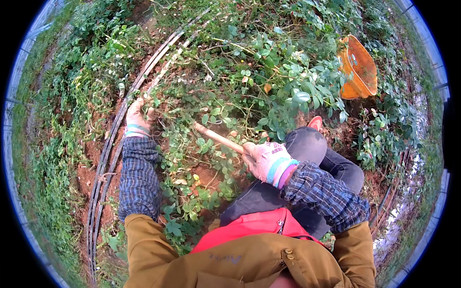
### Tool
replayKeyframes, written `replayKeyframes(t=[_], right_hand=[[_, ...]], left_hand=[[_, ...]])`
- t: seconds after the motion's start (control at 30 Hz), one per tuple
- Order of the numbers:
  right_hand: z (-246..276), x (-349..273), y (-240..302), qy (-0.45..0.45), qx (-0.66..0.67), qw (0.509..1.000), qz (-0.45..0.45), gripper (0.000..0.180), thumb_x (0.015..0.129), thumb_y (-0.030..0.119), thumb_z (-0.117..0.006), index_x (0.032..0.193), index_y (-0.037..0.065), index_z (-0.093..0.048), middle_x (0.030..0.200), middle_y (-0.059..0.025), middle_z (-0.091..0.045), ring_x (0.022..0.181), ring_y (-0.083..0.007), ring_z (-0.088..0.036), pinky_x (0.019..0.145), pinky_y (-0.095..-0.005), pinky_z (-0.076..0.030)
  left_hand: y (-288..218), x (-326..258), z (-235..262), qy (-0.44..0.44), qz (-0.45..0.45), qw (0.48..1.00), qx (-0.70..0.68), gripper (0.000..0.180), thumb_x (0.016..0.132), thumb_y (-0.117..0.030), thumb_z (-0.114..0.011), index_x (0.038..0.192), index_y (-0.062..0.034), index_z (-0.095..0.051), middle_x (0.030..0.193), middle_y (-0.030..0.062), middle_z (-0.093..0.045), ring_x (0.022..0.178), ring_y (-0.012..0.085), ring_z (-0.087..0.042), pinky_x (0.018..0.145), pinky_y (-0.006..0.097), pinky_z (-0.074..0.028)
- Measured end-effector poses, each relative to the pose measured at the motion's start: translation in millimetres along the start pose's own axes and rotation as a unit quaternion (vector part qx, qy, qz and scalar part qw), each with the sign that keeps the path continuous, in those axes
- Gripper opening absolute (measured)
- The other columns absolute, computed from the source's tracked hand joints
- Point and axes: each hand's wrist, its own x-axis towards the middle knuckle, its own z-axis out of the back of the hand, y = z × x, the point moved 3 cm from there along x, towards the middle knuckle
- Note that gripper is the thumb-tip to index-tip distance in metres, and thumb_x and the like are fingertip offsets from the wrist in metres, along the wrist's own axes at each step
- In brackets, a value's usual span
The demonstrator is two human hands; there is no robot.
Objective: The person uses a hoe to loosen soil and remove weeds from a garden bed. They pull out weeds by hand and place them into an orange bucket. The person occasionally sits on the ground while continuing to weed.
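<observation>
My right hand [269,159], in a pale pink and white knit glove with a striped cuff, is closed around a wooden tool handle [217,137]. The handle slants up and left into low leaves, where any tool head is hidden. To the left, my left hand [138,115], gloved alike, reaches down beside long dark hoses [115,129]. Its fingers are curled closed at some thin green stems [156,102], partly covered by the glove. Tangled leafy plants [206,189] grow between my two hands.
An orange bucket [357,69] lies tipped among bushes [300,91] at the upper right. My bent knee [307,144] and a red shoe [315,123] are beyond my right hand. Reddish soil [86,177] shows at the left, and a whitish strip [396,218] runs at the right.
</observation>
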Motion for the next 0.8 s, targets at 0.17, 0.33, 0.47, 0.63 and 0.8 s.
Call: replayKeyframes(t=[0.17,0.33,0.47,0.63,0.8], right_hand=[[0.6,-4.3,6.0,0.015,-0.103,0.994,-0.011,0.017,0.090,0.019,-0.049,0.098,0.005,-0.054,0.071,-0.0119,-0.066,0.066,-0.0299,-0.067,0.056,-0.0440,-0.051],[15.3,-42.8,-7.9,0.038,0.010,0.998,-0.056,0.019,0.094,0.026,-0.049,0.096,0.008,-0.050,0.066,-0.0137,-0.061,0.061,-0.0351,-0.062,0.054,-0.0491,-0.046],[13.1,-47.6,-19.1,0.003,0.015,0.999,-0.028,0.018,0.094,0.027,-0.051,0.093,0.009,-0.050,0.065,-0.0136,-0.060,0.061,-0.0348,-0.062,0.053,-0.0479,-0.046],[0.2,-35.0,-10.0,-0.009,-0.062,0.998,-0.020,0.015,0.093,0.024,-0.049,0.097,0.009,-0.053,0.072,-0.0124,-0.063,0.066,-0.0329,-0.064,0.053,-0.0469,-0.047],[1.0,-27.3,-2.1,-0.003,-0.073,0.997,-0.036,0.017,0.093,0.024,-0.048,0.097,0.008,-0.052,0.073,-0.0136,-0.064,0.066,-0.0340,-0.065,0.054,-0.0478,-0.048]], left_hand=[[-68.8,11.2,4.2,-0.130,-0.045,0.967,-0.214,0.025,0.092,-0.021,-0.055,0.115,-0.0123,-0.056,0.114,0.0043,-0.063,0.096,0.0207,-0.061,0.074,0.033,-0.058],[-161.7,0.5,0.6,-0.128,-0.135,0.969,-0.163,0.021,0.092,-0.020,-0.057,0.111,-0.0107,-0.057,0.101,0.0046,-0.067,0.080,0.0174,-0.064,0.065,0.029,-0.058],[-122.0,-1.0,-37.4,0.017,0.029,0.942,0.334,0.038,0.087,-0.025,-0.066,0.116,-0.0020,-0.056,0.093,0.0080,-0.068,0.075,0.0163,-0.064,0.062,0.028,-0.053],[-48.6,-20.8,-86.5,0.223,0.120,0.602,0.757,0.087,0.071,-0.059,-0.070,0.134,-0.0024,-0.047,0.132,0.0205,-0.053,0.122,0.0330,-0.052,0.104,0.038,-0.040],[-49.9,-26.5,-111.1,0.249,0.157,0.502,0.814,0.079,0.072,-0.056,-0.071,0.129,-0.0040,-0.055,0.132,0.0156,-0.055,0.121,0.0294,-0.054,0.103,0.038,-0.041]])
